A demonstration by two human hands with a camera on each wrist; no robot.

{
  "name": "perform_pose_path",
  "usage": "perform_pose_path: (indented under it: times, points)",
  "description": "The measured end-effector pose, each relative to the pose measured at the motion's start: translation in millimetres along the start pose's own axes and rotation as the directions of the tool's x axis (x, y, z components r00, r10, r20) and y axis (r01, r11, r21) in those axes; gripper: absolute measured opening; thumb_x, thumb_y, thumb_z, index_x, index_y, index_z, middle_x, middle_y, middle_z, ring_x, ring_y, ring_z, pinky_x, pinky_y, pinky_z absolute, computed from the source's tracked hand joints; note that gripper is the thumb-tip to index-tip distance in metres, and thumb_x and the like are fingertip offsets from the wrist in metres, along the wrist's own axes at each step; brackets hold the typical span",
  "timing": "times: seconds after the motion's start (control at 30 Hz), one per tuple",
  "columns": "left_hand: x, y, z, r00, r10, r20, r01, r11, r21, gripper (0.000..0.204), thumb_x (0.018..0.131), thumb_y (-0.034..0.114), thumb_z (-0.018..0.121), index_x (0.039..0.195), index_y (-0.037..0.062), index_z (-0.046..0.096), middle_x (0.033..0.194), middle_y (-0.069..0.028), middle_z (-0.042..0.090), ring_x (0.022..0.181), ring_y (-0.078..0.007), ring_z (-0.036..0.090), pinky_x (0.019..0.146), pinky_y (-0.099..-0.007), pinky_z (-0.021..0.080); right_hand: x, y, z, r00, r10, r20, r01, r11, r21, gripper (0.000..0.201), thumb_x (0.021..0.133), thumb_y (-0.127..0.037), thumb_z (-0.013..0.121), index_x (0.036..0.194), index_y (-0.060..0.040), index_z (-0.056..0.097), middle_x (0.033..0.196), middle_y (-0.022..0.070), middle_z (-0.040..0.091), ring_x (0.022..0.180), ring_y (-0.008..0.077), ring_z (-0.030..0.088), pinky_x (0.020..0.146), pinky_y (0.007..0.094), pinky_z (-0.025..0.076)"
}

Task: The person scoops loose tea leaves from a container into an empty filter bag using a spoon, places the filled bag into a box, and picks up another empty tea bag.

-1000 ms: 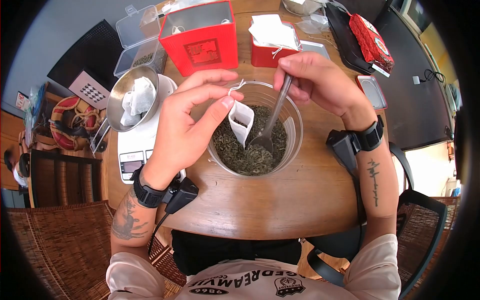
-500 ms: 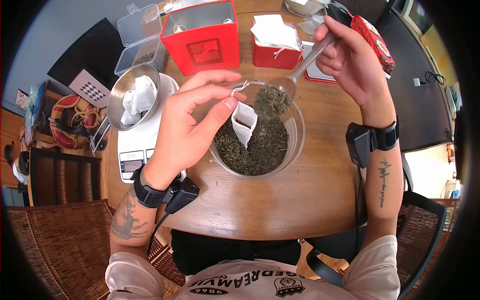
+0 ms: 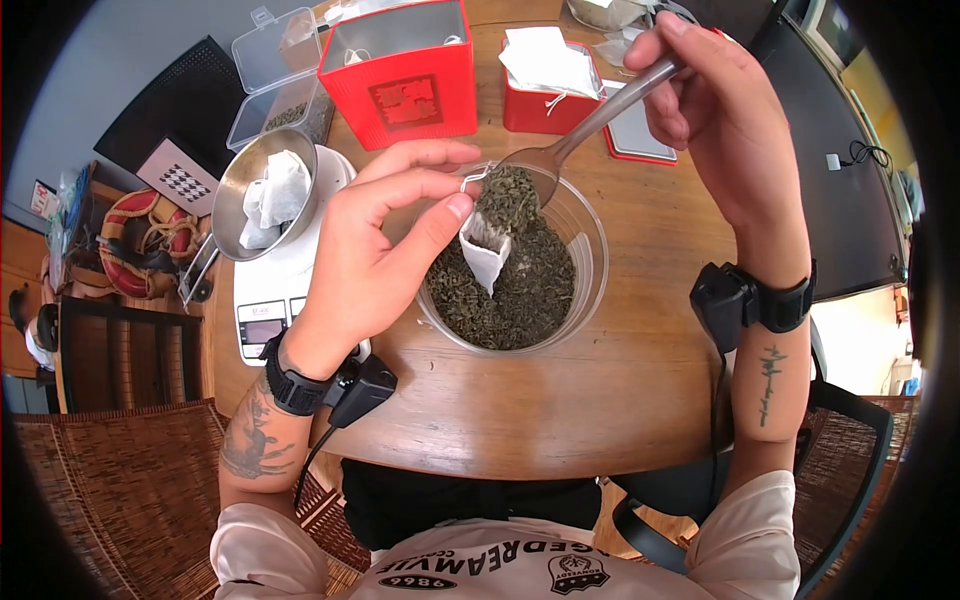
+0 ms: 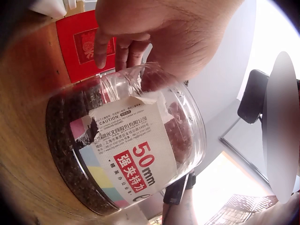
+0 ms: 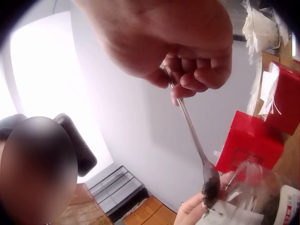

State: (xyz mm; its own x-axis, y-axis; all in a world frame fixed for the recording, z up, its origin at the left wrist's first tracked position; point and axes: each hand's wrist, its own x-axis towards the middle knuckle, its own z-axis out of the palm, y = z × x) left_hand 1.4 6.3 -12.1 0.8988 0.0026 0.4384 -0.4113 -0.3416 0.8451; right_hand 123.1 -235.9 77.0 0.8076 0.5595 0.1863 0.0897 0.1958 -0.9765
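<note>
My left hand (image 3: 385, 235) pinches a small white tea bag (image 3: 484, 264) by its top edge, with a string at the fingertips, over a clear round tub (image 3: 597, 262). Dried tea leaves (image 3: 535, 300) fill the lower part of the tub. In my right hand (image 3: 725, 110) is a metal spoon (image 3: 612, 108), gripped by the end of its handle. Its bowl carries a heap of leaves (image 3: 508, 200) right at the bag's open mouth, and covers part of it. The left wrist view shows the tub's torn printed label (image 4: 136, 150); the bag is hidden there.
Behind the tub stand an open red box (image 3: 420, 100) and a smaller red tin (image 3: 545, 115) topped with white empty bags (image 3: 545, 62). At left, a metal pan (image 3: 225, 200) with filled bags sits on a white kitchen scale (image 3: 262, 290). A tin lid (image 3: 640, 135) lies at right.
The spoon has come up out of the tub with a heap of leaves, then moved left to the bag's mouth. My right hand rose and shifted right; the left hand stayed nearly still.
</note>
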Motion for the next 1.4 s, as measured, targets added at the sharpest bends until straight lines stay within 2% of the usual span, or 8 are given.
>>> perform_pose_path:
  times: [0.1, 0.6, 0.7, 0.77, 1.0, 1.1, 1.17, 1.4]
  points:
    - [0, -1, 0, 1.000, 0.004, -0.005, -0.004, 1.000, 0.003, 0.015, 0.093, 0.006, 0.067, 0.103, -0.0021, 0.073, 0.123, -0.0143, 0.068, 0.114, -0.0244, 0.064, 0.101, -0.0357, 0.047, 0, 4, -3, 0.992, -0.073, -0.099, 0.060, 0.990, -0.130, 0.040, 0.106, -0.027, 0.048, 0.091, 0.0035, 0.069, 0.062, 0.0041, 0.059, 0.054, 0.0097, 0.052, 0.051, 0.0224, 0.039]
    - [0, 0, 0, 1.000, 0.000, -0.005, 0.000, 1.000, 0.000, 0.013, 0.093, 0.006, 0.066, 0.102, -0.0014, 0.073, 0.123, -0.0139, 0.068, 0.114, -0.0246, 0.064, 0.100, -0.0360, 0.047, -11, -6, 10, 0.970, -0.238, -0.052, 0.218, 0.944, -0.249, 0.038, 0.105, -0.024, 0.049, 0.089, 0.0033, 0.069, 0.068, 0.0048, 0.062, 0.058, 0.0087, 0.053, 0.053, 0.0217, 0.041]
    - [0, 0, 0, 1.000, 0.001, -0.002, -0.001, 1.000, -0.006, 0.013, 0.094, 0.006, 0.066, 0.102, -0.0013, 0.073, 0.123, -0.0138, 0.068, 0.113, -0.0242, 0.064, 0.099, -0.0355, 0.048, -8, -3, 4, 0.967, -0.252, 0.038, 0.254, 0.940, -0.228, 0.038, 0.106, -0.024, 0.049, 0.089, 0.0033, 0.069, 0.070, 0.0057, 0.063, 0.059, 0.0083, 0.052, 0.053, 0.0217, 0.040]
    - [0, 1, 0, 1.000, 0.005, -0.001, -0.005, 1.000, -0.010, 0.013, 0.094, 0.006, 0.066, 0.102, -0.0013, 0.074, 0.123, -0.0137, 0.067, 0.113, -0.0240, 0.064, 0.098, -0.0353, 0.048, -14, -11, 11, 0.920, -0.388, 0.046, 0.383, 0.872, -0.306, 0.038, 0.105, -0.024, 0.049, 0.088, 0.0035, 0.068, 0.071, 0.0060, 0.063, 0.060, 0.0080, 0.052, 0.053, 0.0214, 0.039]
    - [-1, 1, 1, 1.000, -0.018, -0.002, 0.018, 0.999, -0.044, 0.013, 0.095, 0.006, 0.065, 0.100, -0.0015, 0.073, 0.122, -0.0138, 0.067, 0.112, -0.0237, 0.064, 0.098, -0.0350, 0.048, -15, -12, 13, 0.930, -0.364, -0.052, 0.327, 0.883, -0.336, 0.038, 0.105, -0.025, 0.050, 0.087, 0.0032, 0.068, 0.071, 0.0057, 0.063, 0.059, 0.0077, 0.052, 0.053, 0.0213, 0.040]
    - [-1, 0, 1, 1.000, -0.016, -0.003, 0.016, 0.999, -0.031, 0.012, 0.095, 0.006, 0.065, 0.100, -0.0017, 0.073, 0.122, -0.0138, 0.068, 0.112, -0.0235, 0.064, 0.098, -0.0348, 0.048, -13, -8, 13, 0.976, -0.214, -0.036, 0.199, 0.948, -0.249, 0.038, 0.105, -0.025, 0.049, 0.086, 0.0023, 0.068, 0.069, 0.0050, 0.063, 0.057, 0.0075, 0.051, 0.052, 0.0212, 0.039]
    - [-1, 1, 1, 1.000, -0.022, -0.001, 0.022, 1.000, -0.021, 0.012, 0.095, 0.006, 0.065, 0.100, -0.0019, 0.073, 0.122, -0.0138, 0.068, 0.112, -0.0234, 0.064, 0.098, -0.0347, 0.048, -15, -7, 22, 0.924, -0.376, -0.075, 0.278, 0.791, -0.545, 0.036, 0.105, -0.024, 0.051, 0.086, 0.0017, 0.068, 0.067, 0.0040, 0.062, 0.056, 0.0075, 0.051, 0.051, 0.0212, 0.039]
    - [-1, 2, 1, 1.000, -0.026, -0.001, 0.026, 0.999, -0.034, 0.013, 0.095, 0.007, 0.066, 0.100, -0.0015, 0.074, 0.122, -0.0135, 0.068, 0.113, -0.0236, 0.064, 0.099, -0.0355, 0.047, -14, -8, 17, 0.941, -0.336, -0.039, 0.310, 0.902, -0.301, 0.036, 0.105, -0.024, 0.051, 0.085, 0.0006, 0.067, 0.067, 0.0031, 0.061, 0.056, 0.0056, 0.051, 0.051, 0.0198, 0.038]
